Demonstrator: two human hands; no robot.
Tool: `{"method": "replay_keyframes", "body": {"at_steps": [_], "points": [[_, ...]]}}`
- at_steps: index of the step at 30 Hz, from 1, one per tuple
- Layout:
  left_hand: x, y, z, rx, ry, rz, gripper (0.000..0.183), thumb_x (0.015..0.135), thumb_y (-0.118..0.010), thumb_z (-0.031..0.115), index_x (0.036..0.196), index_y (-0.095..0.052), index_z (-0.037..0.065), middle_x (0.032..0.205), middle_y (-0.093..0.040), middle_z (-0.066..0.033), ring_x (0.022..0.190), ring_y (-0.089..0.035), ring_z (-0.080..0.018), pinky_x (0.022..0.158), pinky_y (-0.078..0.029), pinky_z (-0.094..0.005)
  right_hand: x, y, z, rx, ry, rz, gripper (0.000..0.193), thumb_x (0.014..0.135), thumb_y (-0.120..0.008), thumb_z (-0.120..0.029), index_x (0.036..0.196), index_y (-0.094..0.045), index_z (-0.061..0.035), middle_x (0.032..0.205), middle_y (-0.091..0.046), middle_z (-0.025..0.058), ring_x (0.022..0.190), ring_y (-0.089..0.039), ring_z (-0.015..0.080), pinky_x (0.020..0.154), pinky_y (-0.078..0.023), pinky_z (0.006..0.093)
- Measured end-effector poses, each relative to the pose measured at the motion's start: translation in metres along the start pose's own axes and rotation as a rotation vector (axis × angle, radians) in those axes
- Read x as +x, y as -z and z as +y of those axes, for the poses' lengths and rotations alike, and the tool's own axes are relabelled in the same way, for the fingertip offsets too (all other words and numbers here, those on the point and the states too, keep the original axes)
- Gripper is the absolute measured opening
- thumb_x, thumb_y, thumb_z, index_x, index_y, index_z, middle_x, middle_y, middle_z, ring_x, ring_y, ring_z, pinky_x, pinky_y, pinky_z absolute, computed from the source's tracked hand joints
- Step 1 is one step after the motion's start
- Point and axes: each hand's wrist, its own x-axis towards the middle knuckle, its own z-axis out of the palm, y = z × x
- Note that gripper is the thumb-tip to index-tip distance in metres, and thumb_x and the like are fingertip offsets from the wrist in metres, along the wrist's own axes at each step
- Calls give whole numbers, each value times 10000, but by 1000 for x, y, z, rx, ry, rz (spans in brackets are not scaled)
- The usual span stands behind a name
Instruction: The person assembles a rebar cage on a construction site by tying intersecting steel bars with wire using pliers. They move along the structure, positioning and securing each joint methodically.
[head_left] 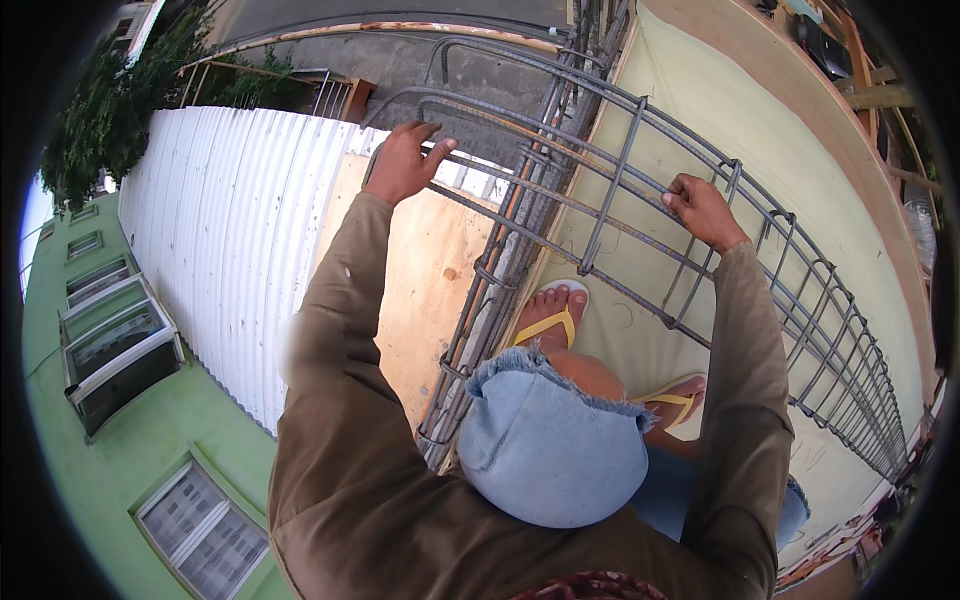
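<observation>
The boxy metal rod cage point(614, 185) is dark grey. Long cloth sleeves point(345, 280) are brown, the round denim knee point(560, 440) light blue, the thin flip-flop straps point(546, 324) yellow. The tall metal fence point(220, 220) is white with stripes.

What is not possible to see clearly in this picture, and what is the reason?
In the head view:
Left hand: palm hidden by its own back.
Right hand: palm hidden by its own back.
Steel cage: far bars too small and crowded near the right rim.
Upper sandal: heel end hidden by denim knee.
Brown jacket: cut off by lower edge.
</observation>
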Motion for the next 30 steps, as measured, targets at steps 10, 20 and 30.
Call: {"method": "replay_keyframes", "body": {"at_steps": [10,20,30], "points": [[32,-9,-34,357,386,-153,679,958,-541,614,971,-693,-47,972,-694,-326,948,-678,-483,849,-517,-557,10,-10,7,85,10,335,259,960,-665,-236,1067,-695,-2,895,-711,222,930,-691,378,809,-518,454],[14,-2,-66,20,238,-79,656,1034,-517,535,840,-672,-72,689,-627,-149,652,-508,-200,621,-442,-398,-54,-73,-13,-218,446,513,303,906,-673,-347,866,-646,-48,869,-650,144,877,-658,341,786,-513,461],[13,3,-73,129,376,-40,754,1001,-479,625,1168,-706,-74,1039,-734,-261,923,-712,-392,806,-523,-489,-74,-92,-25,-13,73,240,365,970,-613,-388,958,-673,-29,786,-698,173,804,-701,391,725,-523,508]]}}
